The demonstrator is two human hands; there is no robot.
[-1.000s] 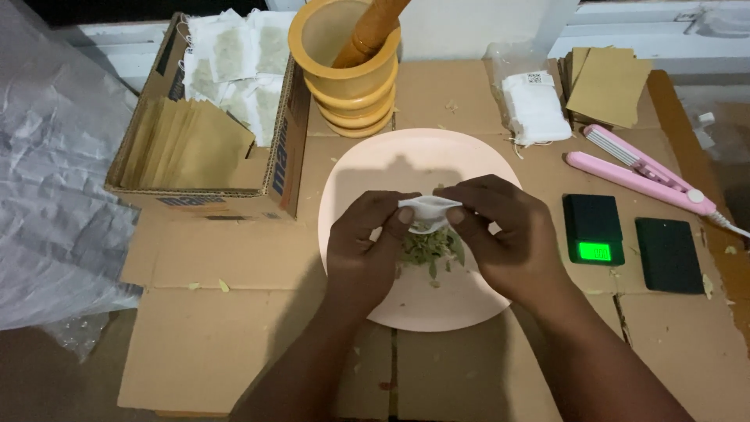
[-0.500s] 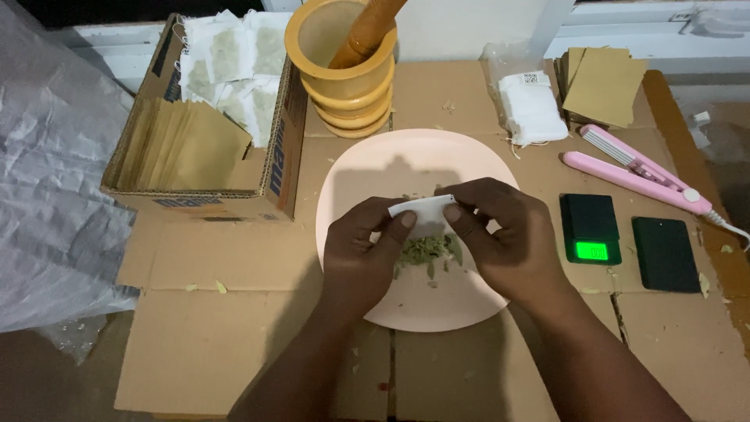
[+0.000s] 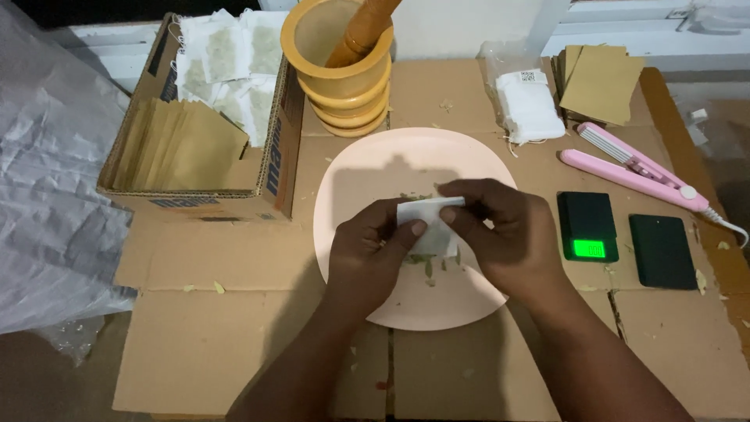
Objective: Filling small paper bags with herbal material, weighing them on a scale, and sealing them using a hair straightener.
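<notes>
**Holding one small white bag over the pink plate**

Pinching a small white filter bag [image 3: 428,227] between both hands, we keep it just above the middle of the pink plate [image 3: 367,168]. Our left hand [image 3: 367,254] grips its lower left edge with thumb on top; our right hand [image 3: 500,234] clasps its upper right edge. The bag looks flat, thin and pale, with its lower part hanging toward the plate. Beneath it lie loose green herb bits [image 3: 426,266].

The cardboard box [image 3: 273,168] to the left holds a row of brown envelopes [image 3: 183,148] and a heap of filled white bags [image 3: 226,62]. One yellow mortar [image 3: 344,78] holds one wooden pestle [image 3: 363,31]. To the right we count one stack of empty white bags [image 3: 530,105], one pile of brown envelopes [image 3: 601,82], one pink sealing tool [image 3: 633,168], one black scale [image 3: 587,227] with a green display and one black lid [image 3: 662,250].
</notes>
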